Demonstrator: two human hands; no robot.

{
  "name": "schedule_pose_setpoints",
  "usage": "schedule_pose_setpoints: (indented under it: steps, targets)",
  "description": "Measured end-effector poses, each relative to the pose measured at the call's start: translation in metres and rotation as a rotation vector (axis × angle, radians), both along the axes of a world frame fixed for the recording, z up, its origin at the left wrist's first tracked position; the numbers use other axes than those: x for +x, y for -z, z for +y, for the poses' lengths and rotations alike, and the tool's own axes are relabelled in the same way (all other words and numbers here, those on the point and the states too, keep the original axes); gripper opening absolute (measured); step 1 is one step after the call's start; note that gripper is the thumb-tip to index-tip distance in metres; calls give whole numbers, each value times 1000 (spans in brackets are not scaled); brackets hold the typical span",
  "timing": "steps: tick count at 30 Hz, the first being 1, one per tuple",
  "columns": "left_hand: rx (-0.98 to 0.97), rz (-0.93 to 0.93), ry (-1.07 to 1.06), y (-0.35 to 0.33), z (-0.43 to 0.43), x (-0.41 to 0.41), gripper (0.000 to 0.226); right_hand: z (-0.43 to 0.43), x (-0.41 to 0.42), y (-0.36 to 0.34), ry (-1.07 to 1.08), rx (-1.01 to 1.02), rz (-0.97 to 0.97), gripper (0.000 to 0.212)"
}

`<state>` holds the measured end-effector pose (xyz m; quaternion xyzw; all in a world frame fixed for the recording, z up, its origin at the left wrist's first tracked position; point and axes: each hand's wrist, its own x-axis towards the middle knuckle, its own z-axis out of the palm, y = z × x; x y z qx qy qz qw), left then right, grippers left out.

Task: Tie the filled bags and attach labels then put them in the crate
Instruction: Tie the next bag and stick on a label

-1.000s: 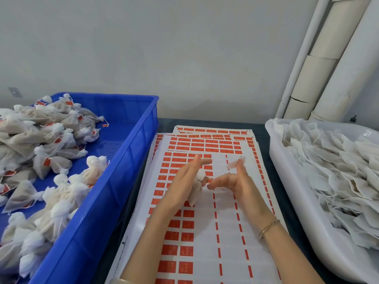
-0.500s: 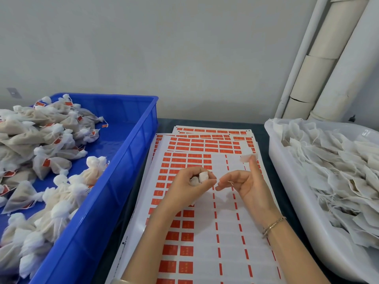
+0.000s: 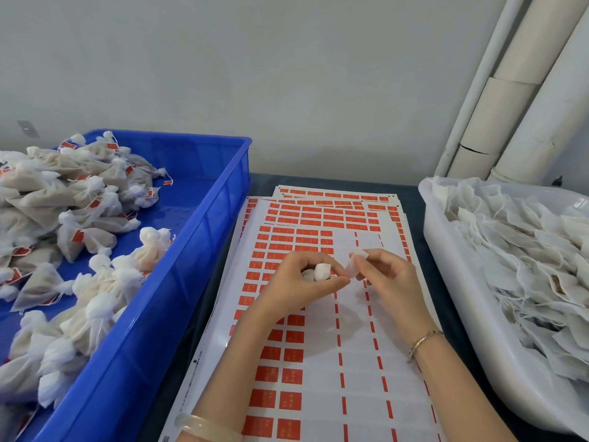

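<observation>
My left hand (image 3: 299, 282) is curled round a small white filled bag (image 3: 320, 271), whose gathered top shows between the fingers. My right hand (image 3: 387, 279) pinches a small pale label (image 3: 356, 263) just right of the bag, its fingertips nearly touching the left thumb. Both hands hover over the sheets of red labels (image 3: 287, 346) in the middle of the table. The blue crate (image 3: 178, 282) on the left holds several tied bags with red labels (image 3: 83, 237).
A white tub (image 3: 446, 250) on the right is heaped with flat white bags (image 3: 526, 250). Pale pipes (image 3: 510, 106) stand in the back right corner against the grey wall. The label sheets lie on a dark table surface.
My left hand curled shut around the bag. My right hand drew in toward it, bringing the label close to the bag's top.
</observation>
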<state>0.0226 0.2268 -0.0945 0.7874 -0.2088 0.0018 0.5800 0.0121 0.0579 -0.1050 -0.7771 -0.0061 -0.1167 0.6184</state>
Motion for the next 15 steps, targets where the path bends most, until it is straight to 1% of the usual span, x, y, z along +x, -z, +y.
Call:
schedule_pose_setpoints:
  steps: [6, 15]
  targets:
    - [-29, -3, -45, 0, -1, 0, 7, 2, 1, 1, -34, -36, 44, 11]
    - [-14, -14, -132, 3, -2, 4, 5, 4, 3, 3, -52, -35, 47, 8]
